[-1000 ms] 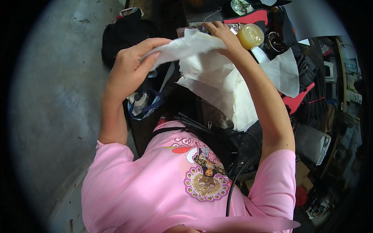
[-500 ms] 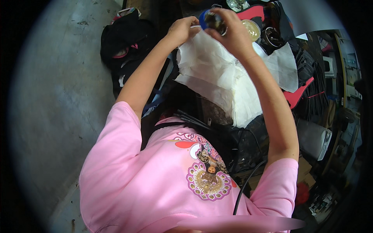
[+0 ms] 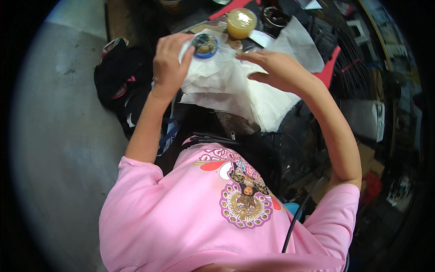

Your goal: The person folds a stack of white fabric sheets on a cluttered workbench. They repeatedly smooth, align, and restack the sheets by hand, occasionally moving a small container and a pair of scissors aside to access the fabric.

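Note:
A stack of thin white sheets [image 3: 213,75], cloth or paper, lies creased in front of me and hangs over the near edge. On its far part rests a round container with a blue rim [image 3: 205,46], dark and beige inside. Just left of the container, my left hand [image 3: 171,65] is closed on the white sheets' left edge, part of which shows between thumb and fingers. My right hand [image 3: 278,70] hovers at the sheets' right side with fingers stretched out and thumb apart, holding nothing. Some of its fingertips are hard to make out.
Beyond the sheets stand a cup of yellowish stuff [image 3: 241,23] and a dark round tub [image 3: 275,17]. A separate white sheet [image 3: 299,43] lies to the right, by a red strip [image 3: 330,68] and black strips [image 3: 351,68]. A black bag [image 3: 120,81] is at left.
The blue-rimmed container has left my right hand and now rests on the sheets. My right hand has moved down and opened. The view has shifted, with my left hand still at the sheets' edge.

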The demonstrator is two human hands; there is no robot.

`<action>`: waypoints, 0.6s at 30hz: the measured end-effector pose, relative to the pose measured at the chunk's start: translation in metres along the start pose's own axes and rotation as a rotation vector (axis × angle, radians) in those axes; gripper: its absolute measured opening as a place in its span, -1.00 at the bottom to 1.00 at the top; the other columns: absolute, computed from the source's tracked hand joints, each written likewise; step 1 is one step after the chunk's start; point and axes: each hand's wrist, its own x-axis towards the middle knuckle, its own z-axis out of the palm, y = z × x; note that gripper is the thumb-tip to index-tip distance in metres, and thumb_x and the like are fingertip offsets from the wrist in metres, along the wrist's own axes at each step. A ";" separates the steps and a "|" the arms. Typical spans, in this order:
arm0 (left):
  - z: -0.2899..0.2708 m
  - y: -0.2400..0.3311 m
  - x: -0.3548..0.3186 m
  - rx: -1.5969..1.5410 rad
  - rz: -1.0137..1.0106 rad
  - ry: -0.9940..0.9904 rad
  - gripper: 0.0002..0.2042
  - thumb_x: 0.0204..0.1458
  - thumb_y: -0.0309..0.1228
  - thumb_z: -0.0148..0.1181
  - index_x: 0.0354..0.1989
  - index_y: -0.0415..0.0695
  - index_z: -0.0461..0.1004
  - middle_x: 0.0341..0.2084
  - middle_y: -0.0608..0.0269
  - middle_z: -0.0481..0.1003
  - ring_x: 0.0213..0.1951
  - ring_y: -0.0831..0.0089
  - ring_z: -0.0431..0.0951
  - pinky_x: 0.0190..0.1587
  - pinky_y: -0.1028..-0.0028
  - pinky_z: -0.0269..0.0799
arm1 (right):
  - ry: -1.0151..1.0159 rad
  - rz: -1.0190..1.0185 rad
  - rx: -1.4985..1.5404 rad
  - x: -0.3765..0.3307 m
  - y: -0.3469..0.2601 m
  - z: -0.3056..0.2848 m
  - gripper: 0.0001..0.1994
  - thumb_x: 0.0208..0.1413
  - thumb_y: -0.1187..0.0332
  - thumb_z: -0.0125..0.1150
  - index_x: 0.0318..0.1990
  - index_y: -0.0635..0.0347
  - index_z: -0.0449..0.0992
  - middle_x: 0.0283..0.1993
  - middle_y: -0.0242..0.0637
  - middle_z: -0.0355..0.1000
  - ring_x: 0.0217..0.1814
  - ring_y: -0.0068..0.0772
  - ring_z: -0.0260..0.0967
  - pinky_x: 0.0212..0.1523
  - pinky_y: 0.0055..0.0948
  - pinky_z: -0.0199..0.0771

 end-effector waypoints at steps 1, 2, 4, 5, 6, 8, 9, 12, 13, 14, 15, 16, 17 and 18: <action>0.005 0.013 0.000 -0.083 0.061 -0.034 -0.75 -0.04 -0.50 0.29 -0.14 -0.12 0.54 -0.20 0.15 0.53 -0.10 0.10 0.50 -0.02 0.24 0.43 | -0.017 0.095 0.062 -0.020 0.005 0.002 -0.46 0.11 0.34 0.29 0.28 -0.04 0.37 0.09 -0.15 0.49 0.06 -0.09 0.49 0.06 -0.21 0.50; 0.009 0.027 -0.001 -0.140 0.091 -0.111 -0.76 -0.05 -0.52 0.29 -0.16 -0.13 0.54 -0.19 0.16 0.53 -0.10 0.11 0.51 -0.03 0.25 0.45 | 0.012 0.130 0.137 -0.040 0.011 0.006 -0.48 0.12 0.36 0.27 0.28 -0.02 0.37 0.11 -0.14 0.49 0.07 -0.11 0.49 0.08 -0.23 0.49; 0.017 0.042 0.000 -0.210 0.157 -0.245 -0.76 -0.05 -0.52 0.29 -0.16 -0.13 0.55 -0.18 0.16 0.53 -0.10 0.12 0.51 -0.04 0.26 0.46 | 0.084 0.238 0.280 -0.081 0.022 0.015 -0.50 0.15 0.37 0.26 0.27 0.00 0.38 0.11 -0.12 0.50 0.08 -0.15 0.50 0.09 -0.26 0.48; 0.020 0.049 0.000 -0.241 0.192 -0.310 -0.77 -0.05 -0.52 0.29 -0.16 -0.13 0.55 -0.18 0.16 0.53 -0.09 0.13 0.51 -0.05 0.27 0.46 | 0.125 0.320 0.346 -0.104 0.027 0.020 -0.52 0.16 0.35 0.26 0.26 0.00 0.39 0.08 -0.11 0.51 0.08 -0.18 0.50 0.07 -0.29 0.48; 0.023 0.054 0.000 -0.288 0.173 -0.392 -0.79 0.03 -0.53 0.26 -0.14 -0.17 0.55 -0.15 0.10 0.53 -0.05 0.11 0.52 0.02 0.27 0.42 | 0.167 0.404 0.416 -0.127 0.030 0.026 -0.53 0.18 0.33 0.26 0.25 0.01 0.40 0.05 -0.10 0.52 0.08 -0.21 0.51 0.06 -0.32 0.47; 0.035 0.061 0.002 -0.371 0.172 -0.429 -0.80 0.05 -0.51 0.25 -0.14 -0.17 0.55 -0.14 0.10 0.53 -0.05 0.12 0.52 0.00 0.28 0.44 | 0.266 0.562 0.647 -0.166 0.032 0.039 -0.54 0.21 0.36 0.23 0.27 0.04 0.39 0.05 -0.14 0.52 0.08 -0.34 0.48 0.08 -0.38 0.44; 0.042 0.064 0.004 -0.406 0.174 -0.446 -0.81 0.05 -0.49 0.25 -0.13 -0.17 0.55 -0.14 0.10 0.53 -0.05 0.12 0.52 0.00 0.29 0.45 | 0.320 0.633 0.768 -0.184 0.033 0.046 -0.55 0.23 0.37 0.22 0.28 0.06 0.38 0.04 -0.17 0.52 0.08 -0.41 0.47 0.08 -0.42 0.43; 0.078 0.072 0.014 -0.581 0.060 -0.496 -0.72 0.10 -0.41 0.23 0.00 -0.17 0.51 -0.02 0.10 0.51 0.04 0.19 0.50 0.04 0.31 0.43 | 0.510 0.630 0.882 -0.218 0.028 0.073 -0.56 0.26 0.38 0.19 0.29 0.11 0.37 0.04 -0.23 0.49 0.08 -0.51 0.41 0.11 -0.48 0.39; 0.094 0.073 0.019 -0.643 0.010 -0.511 -0.68 0.11 -0.39 0.23 0.04 -0.17 0.50 0.00 0.10 0.50 0.07 0.20 0.49 0.07 0.32 0.42 | 0.548 0.665 0.937 -0.226 0.025 0.081 -0.56 0.26 0.40 0.18 0.29 0.15 0.37 0.04 -0.25 0.49 0.10 -0.49 0.40 0.13 -0.48 0.37; 0.113 0.074 0.025 -0.673 -0.054 -0.498 -0.62 0.10 -0.36 0.24 0.09 -0.18 0.46 0.04 0.07 0.49 0.09 0.20 0.48 0.08 0.32 0.41 | 0.605 0.650 0.978 -0.231 0.020 0.090 -0.56 0.26 0.40 0.17 0.29 0.15 0.37 0.03 -0.25 0.49 0.10 -0.50 0.40 0.13 -0.48 0.37; 0.133 0.075 0.032 -0.704 -0.119 -0.484 -0.56 0.09 -0.32 0.26 0.14 -0.20 0.42 0.07 0.05 0.48 0.11 0.21 0.47 0.10 0.33 0.41 | 0.657 0.670 1.022 -0.236 0.016 0.097 -0.56 0.27 0.40 0.17 0.29 0.16 0.37 0.03 -0.26 0.50 0.09 -0.51 0.40 0.12 -0.49 0.37; 0.153 0.074 0.040 -0.753 -0.161 -0.445 -0.49 0.09 -0.29 0.27 0.20 -0.21 0.38 0.10 0.03 0.46 0.13 0.22 0.46 0.11 0.33 0.40 | 0.711 0.654 0.992 -0.241 0.012 0.103 -0.57 0.27 0.39 0.17 0.28 0.20 0.37 0.04 -0.24 0.50 0.09 -0.48 0.42 0.13 -0.49 0.37; 0.173 0.072 0.046 -0.694 -0.199 -0.435 -0.43 0.06 -0.26 0.30 0.23 -0.24 0.33 0.12 0.00 0.45 0.14 0.21 0.45 0.11 0.34 0.41 | 0.782 0.647 1.016 -0.245 0.008 0.108 -0.57 0.28 0.39 0.16 0.28 0.21 0.37 0.04 -0.23 0.50 0.09 -0.46 0.43 0.14 -0.47 0.38; 0.191 0.070 0.051 -0.655 -0.216 -0.400 -0.36 0.04 -0.23 0.32 0.26 -0.26 0.29 0.14 -0.04 0.43 0.15 0.21 0.45 0.11 0.34 0.41 | 0.851 0.646 1.040 -0.248 0.004 0.111 -0.57 0.28 0.38 0.16 0.28 0.23 0.37 0.04 -0.21 0.51 0.08 -0.44 0.44 0.14 -0.46 0.39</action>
